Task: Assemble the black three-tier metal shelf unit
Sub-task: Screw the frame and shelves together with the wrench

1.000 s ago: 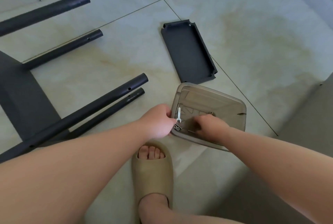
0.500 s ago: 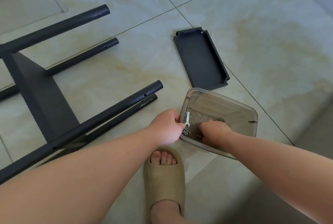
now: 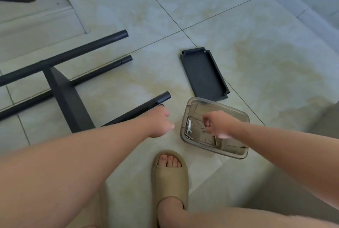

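head | left grip (image 3: 161,123) blurred, fingers loose, grasping nothing, just beside pole end (image 3: 163,98) | right grip (image 3: 218,125) curled over clear tray (image 3: 201,106); cannot tell if it pinches a screw | wrench (image 3: 189,126) in tray | shelf frame (image 3: 67,97) lying on floor (image 3: 256,53), cut off at left | loose shelf panel (image 3: 203,73) just beyond tray

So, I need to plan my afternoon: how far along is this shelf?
Done: one shelf panel sits fixed between the poles. In hand: right hand hovers over fittings in the clear tray, left hand by a pole end. Left: the loose panel lies unfitted, wrench untouched.
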The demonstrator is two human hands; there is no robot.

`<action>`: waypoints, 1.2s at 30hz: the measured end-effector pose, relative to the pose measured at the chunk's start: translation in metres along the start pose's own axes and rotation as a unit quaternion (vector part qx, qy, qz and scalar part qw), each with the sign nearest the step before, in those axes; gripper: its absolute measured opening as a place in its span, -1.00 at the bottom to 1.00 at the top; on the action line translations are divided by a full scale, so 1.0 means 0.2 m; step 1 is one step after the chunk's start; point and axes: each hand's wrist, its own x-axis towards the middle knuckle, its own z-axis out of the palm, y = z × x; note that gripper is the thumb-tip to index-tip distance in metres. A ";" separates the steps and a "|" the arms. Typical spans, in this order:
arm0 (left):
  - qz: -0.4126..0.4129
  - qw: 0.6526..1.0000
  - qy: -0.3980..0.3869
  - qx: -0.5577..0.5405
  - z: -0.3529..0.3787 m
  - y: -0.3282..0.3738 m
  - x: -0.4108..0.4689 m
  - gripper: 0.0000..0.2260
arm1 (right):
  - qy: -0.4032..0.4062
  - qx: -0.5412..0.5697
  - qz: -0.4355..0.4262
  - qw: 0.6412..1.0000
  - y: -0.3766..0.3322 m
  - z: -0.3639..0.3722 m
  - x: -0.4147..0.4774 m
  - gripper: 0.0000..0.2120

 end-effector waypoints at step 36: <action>-0.104 0.976 0.082 0.170 -0.47 -0.92 -0.77 -0.63 | -0.016 -0.010 -0.296 0.955 -1.47 -0.19 -0.38 -0.79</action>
